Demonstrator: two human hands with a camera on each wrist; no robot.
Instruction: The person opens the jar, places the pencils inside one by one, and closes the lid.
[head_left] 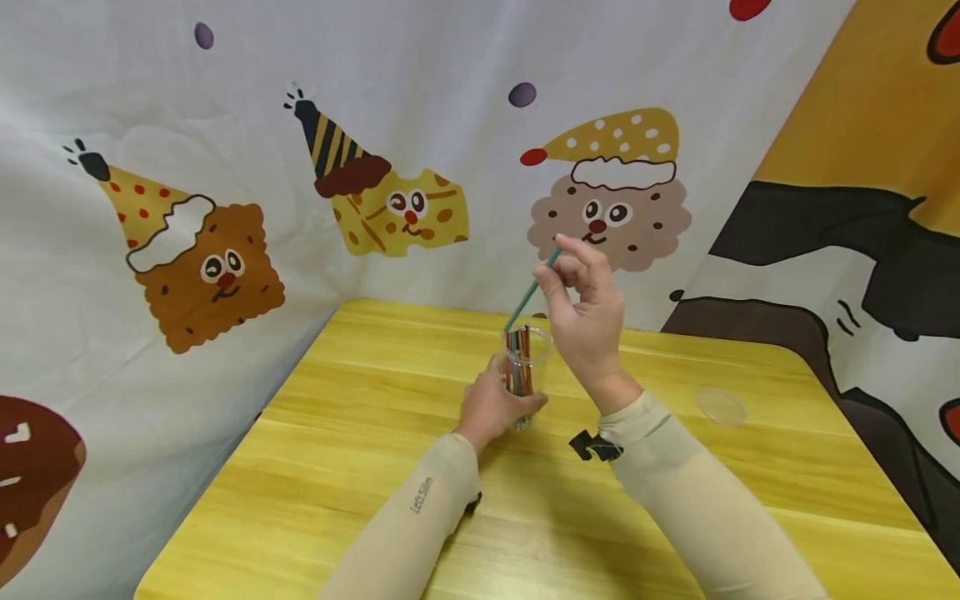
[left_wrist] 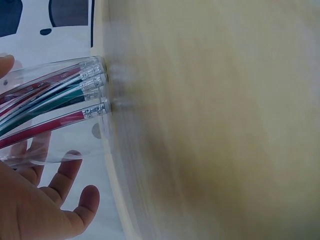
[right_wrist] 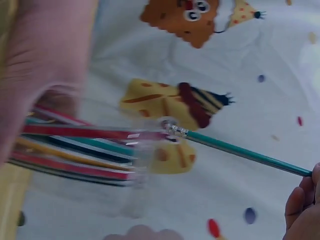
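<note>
My left hand (head_left: 491,406) grips a clear plastic jar (head_left: 538,377) that stands upright on the table. Inside it are several pencils (left_wrist: 55,122) in red, green, dark and orange, their metal-banded ends at the bottom. Above the jar, my right hand (head_left: 588,321) pinches a green pencil (right_wrist: 245,154) near its upper end between thumb and fingers. That pencil slants down to the left, its metal-banded end at the jar's open mouth. Whether this end is inside the rim, I cannot tell.
A clear round lid (head_left: 722,407) lies on the yellow wood-grain table (head_left: 360,383), right of the jar. Behind the table hangs a white cloth (head_left: 450,83) printed with cartoon biscuits and cheese.
</note>
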